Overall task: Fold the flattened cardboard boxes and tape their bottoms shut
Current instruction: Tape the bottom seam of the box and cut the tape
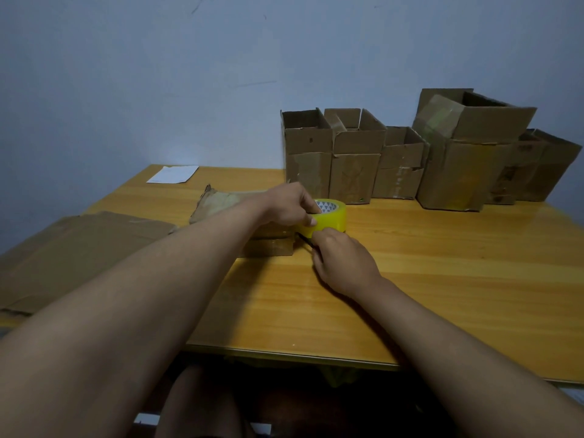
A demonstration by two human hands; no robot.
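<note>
1. The tape roll (328, 216), yellow, stands on the right end of a small cardboard box (268, 241) lying near the middle of the tabletop (442, 263).
2. The left hand (289, 205) grips the roll from the left, thumb on its outer face, fingers curled over the top edge into the core.
3. The right hand (343, 262) sits just in front of the roll, fingers curled and pinching a thin dark tool (306, 240) at the roll's lower edge.
4. A flattened cardboard box (72, 257) lies on the left of the tabletop.
5. Folded boxes (407, 159) stand open-topped in a row along the far edge, against the wall.
6. A white paper (173, 174) lies at the far left.
</note>
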